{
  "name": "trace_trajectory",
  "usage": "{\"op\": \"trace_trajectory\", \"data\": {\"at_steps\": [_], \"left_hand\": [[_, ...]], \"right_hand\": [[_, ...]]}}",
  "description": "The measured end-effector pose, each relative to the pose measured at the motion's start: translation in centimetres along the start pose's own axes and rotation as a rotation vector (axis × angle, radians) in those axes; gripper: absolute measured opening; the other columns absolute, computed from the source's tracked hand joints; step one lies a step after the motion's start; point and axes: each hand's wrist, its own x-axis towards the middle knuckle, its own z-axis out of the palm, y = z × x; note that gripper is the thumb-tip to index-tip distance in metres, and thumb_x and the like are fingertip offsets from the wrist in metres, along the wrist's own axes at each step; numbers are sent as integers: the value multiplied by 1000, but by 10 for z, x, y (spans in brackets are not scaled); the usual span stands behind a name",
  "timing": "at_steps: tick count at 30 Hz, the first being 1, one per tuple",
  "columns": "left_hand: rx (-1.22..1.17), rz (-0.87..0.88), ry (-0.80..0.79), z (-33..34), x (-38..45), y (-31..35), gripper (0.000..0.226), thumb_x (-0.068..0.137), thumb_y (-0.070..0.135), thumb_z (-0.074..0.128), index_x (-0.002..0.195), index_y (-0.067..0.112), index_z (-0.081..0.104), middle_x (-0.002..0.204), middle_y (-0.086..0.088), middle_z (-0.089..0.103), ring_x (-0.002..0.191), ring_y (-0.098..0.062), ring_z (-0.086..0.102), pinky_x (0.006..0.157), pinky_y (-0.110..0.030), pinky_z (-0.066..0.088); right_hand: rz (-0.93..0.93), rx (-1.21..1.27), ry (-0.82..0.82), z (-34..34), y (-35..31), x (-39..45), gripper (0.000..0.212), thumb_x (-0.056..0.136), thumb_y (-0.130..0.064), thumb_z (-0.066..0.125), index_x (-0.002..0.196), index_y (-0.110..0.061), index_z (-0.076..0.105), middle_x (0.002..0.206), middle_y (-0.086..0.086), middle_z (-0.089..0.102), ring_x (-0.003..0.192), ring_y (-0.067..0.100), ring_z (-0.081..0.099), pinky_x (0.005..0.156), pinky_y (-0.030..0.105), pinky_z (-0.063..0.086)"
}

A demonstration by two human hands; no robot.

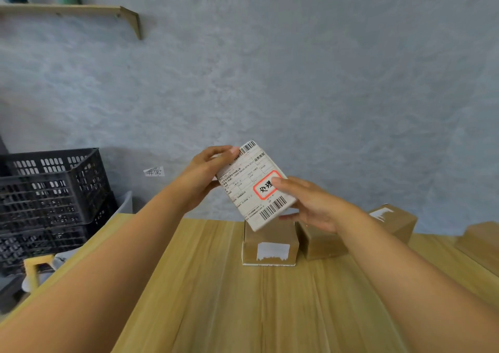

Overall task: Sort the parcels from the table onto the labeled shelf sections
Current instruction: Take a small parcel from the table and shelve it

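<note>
Bare forearms reach over the pale wood-grain table (216, 298); above its far edge the left hand (201, 179) and right hand (310, 204) grip a flat white-labelled parcel (256, 187), tilted, by opposite ends. Below it sit matte brown cardboard boxes (270, 244). Its smooth printed label could slip if either grip loosens, dropping it onto those boxes

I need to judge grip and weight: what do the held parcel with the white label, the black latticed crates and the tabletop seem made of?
Held parcel with white label: probably cardboard, its face covered by matte printed paper.
Black latticed crates: moulded plastic, judging by the regular slots.
Tabletop: pale wood grain, smooth; solid wood or laminate cannot be told.
</note>
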Motion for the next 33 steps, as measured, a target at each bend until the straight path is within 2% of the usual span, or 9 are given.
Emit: {"op": "trace_trajectory", "data": {"at_steps": [2, 5, 9, 17, 22, 25, 27, 30, 33], "left_hand": [[-70, -82, 50, 4, 0, 0, 61, 83, 56, 67, 129, 18, 56, 125, -13, 65, 112, -29, 65, 100, -52, 51], [-60, -242, -78, 9, -4, -2, 51, 89, 56, 59, 123, 17, 62, 116, -12, 70, 108, -34, 68, 93, -53, 54], [-33, -189, -113, 11, -10, -2, 57, 85, 56, 63, 128, 18, 59, 111, -7, 73, 100, -27, 72, 81, -42, 60], [145, -181, -122, 18, -18, 3, 77, 71, 71, 66, 130, 24, 53, 108, 1, 75, 97, -19, 73, 92, -43, 56], [206, -146, -120, 24, -21, 1, 63, 85, 75, 40, 122, 27, 60, 106, 1, 75, 98, -19, 72, 91, -40, 57], [246, -170, -7, 27, -21, -5, 60, 96, 67, 27, 128, 24, 54, 112, -4, 70, 103, -23, 68, 95, -44, 55], [366, -152, 68, 29, -22, -11, 52, 99, 57, 37, 133, 21, 50, 112, -3, 68, 100, -21, 67, 91, -40, 54], [843, -6, 125, 27, -24, -22, 40, 99, 39, 52, 133, 18, 50, 111, -1, 66, 94, -19, 62, 82, -34, 49], [1258, 146, 107, 29, -27, -30, 37, 99, 36, 50, 134, 22, 50, 119, -2, 64, 98, -22, 62, 82, -34, 51]], "right_hand": [[-24, 77, 101, 4, 0, 2, 64, 76, -58, 68, 127, -20, 58, 112, 6, 74, 112, 23, 67, 100, 50, 51], [-37, 97, 164, 8, 2, 3, 58, 84, -58, 64, 129, -24, 54, 110, 1, 75, 112, 20, 66, 95, 48, 54], [-27, -4, 153, 9, -2, -2, 53, 84, -62, 61, 124, -27, 61, 108, -5, 75, 115, 16, 62, 101, 43, 46], [-30, -38, 101, 12, -12, -15, 45, 90, -61, 54, 123, -32, 63, 110, -8, 75, 103, 16, 71, 83, 40, 59], [-60, -49, 176, 8, -13, -25, 48, 90, -62, 52, 123, -30, 62, 107, -8, 75, 103, 16, 70, 76, 39, 61], [-36, -52, 224, 3, -12, -31, 48, 92, -61, 49, 124, -28, 62, 108, -6, 75, 105, 18, 68, 77, 41, 60], [-11, -46, 258, -2, -9, -36, 49, 92, -62, 48, 126, -28, 62, 111, -5, 74, 108, 20, 66, 84, 47, 58], [21, -39, 300, -12, -1, -43, 49, 92, -63, 48, 126, -31, 62, 113, -7, 73, 111, 20, 64, 96, 55, 52], [29, -37, 327, -21, 5, -52, 46, 92, -63, 48, 124, -33, 62, 109, -9, 74, 110, 18, 64, 96, 56, 51]]}}
